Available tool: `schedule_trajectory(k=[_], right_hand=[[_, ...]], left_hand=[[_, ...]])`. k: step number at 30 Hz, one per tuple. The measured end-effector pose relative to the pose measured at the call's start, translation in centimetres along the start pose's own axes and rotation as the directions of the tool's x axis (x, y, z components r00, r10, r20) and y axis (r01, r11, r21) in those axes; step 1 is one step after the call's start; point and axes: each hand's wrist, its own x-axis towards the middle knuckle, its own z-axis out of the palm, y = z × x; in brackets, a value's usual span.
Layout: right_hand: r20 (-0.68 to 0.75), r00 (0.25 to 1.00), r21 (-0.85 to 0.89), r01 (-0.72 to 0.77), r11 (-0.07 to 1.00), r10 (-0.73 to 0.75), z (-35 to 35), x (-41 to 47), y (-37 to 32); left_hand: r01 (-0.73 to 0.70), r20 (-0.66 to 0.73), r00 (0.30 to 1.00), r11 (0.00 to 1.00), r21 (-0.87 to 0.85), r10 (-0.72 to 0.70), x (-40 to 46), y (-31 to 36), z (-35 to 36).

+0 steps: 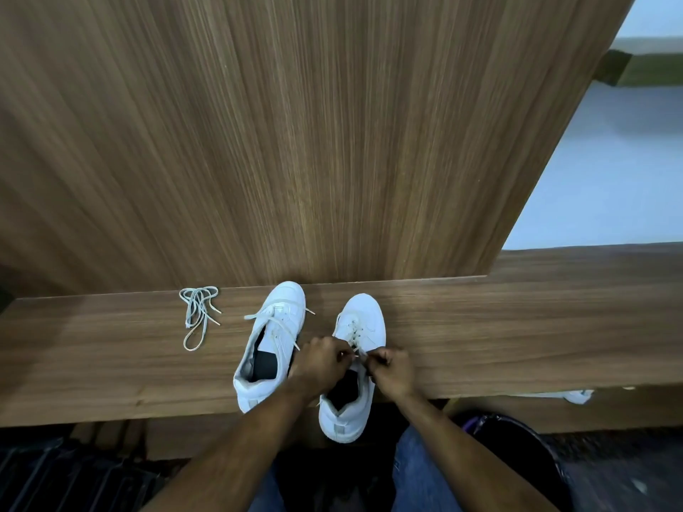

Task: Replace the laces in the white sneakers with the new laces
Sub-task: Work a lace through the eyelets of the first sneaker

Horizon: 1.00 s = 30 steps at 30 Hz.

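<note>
Head view: both hands, left hand (320, 360) and right hand (388, 367), pinch the lace (357, 349) on the right sneaker (360, 341), steadying it for lacing.

- No readable text, brand, number or sign anywhere in the head view.
- Left sneaker (271, 345): plain white upper, small grey heel patch, nothing legible on it.
- Right sneaker (353, 367): white, grey heel tab too small and blurred to read.
- Dark insoles of both shoes: no print can be made out.
- Wooden tabletop (517, 327) and wood panel (295, 123) behind it: grain only, no labels.
</note>
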Motion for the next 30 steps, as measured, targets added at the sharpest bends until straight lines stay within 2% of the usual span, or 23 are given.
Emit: schedule_trajectory(k=[7, 13, 18, 24, 30], right_hand=[[0.053, 0.995, 0.112, -0.084, 0.99, 0.079, -0.1, 0.3, 0.5], [0.063, 0.996, 0.139, -0.077, 0.987, 0.069, 0.2, 0.7, 1.4], [0.086, 0.993, 0.224, -0.104, 0.969, 0.087, 0.0, 0.1, 1.0], [0.056, 0.996, 0.189, -0.082, 0.979, 0.073, 0.1, -0.3, 0.7], [0.022, 0.999, 0.058, -0.024, 0.998, 0.023, 0.3, -0.6, 0.7]], left_hand=[[0.008, -0.061, 0.998, 0.989, 0.144, 0.001, 0.1, 1.0, 1.9], [0.077, -0.087, 0.994, 0.991, 0.114, -0.067, 0.0, 1.6, 2.5], [0.033, -0.103, 0.995, 0.981, 0.189, -0.013, -0.1, 1.7, 2.4], [-0.026, -0.053, 0.997, 0.939, 0.342, 0.047, -0.1, 2.0, 1.9], [0.047, -0.049, 0.998, 0.948, 0.314, -0.033, 0.4, 2.3, 1.5]])
